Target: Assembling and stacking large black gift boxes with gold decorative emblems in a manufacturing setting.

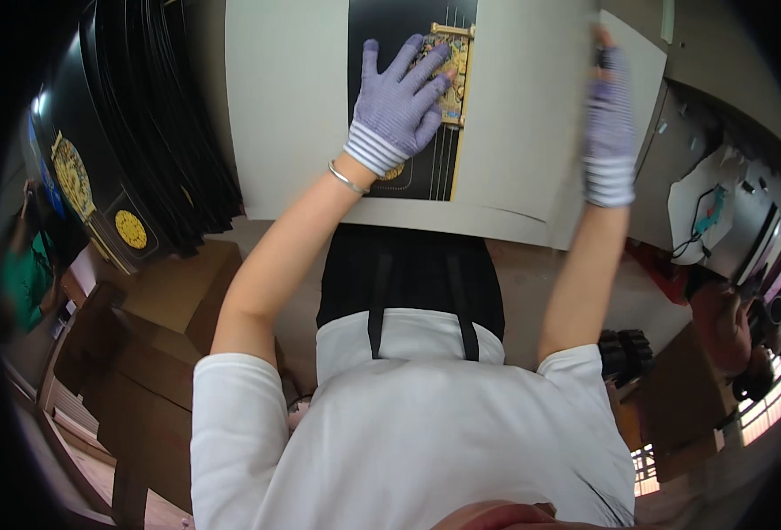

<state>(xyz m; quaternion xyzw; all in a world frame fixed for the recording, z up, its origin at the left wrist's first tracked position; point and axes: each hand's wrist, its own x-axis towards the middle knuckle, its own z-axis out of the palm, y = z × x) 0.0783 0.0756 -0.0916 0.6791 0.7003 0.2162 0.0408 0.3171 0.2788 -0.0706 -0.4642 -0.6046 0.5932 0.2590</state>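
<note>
My left hand, in a purple striped glove with a white cuff, lies with fingers spread on a black printed panel. Gold and coloured ornament shows beside its fingers, and part of the print is hidden beneath the hand. The panel lies between pale grey board areas to either side. At the right, my right hand wears a matching glove with some fingertips bare. It is beside the blurred edge of the right grey board, which looks raised; motion smears its fingers, so their grip is unclear.
Several black printed sheets with gold designs stand or hang at the left. Cardboard boxes sit below them. A person in green is at the far left, another person at the far right. A teal tool lies at right.
</note>
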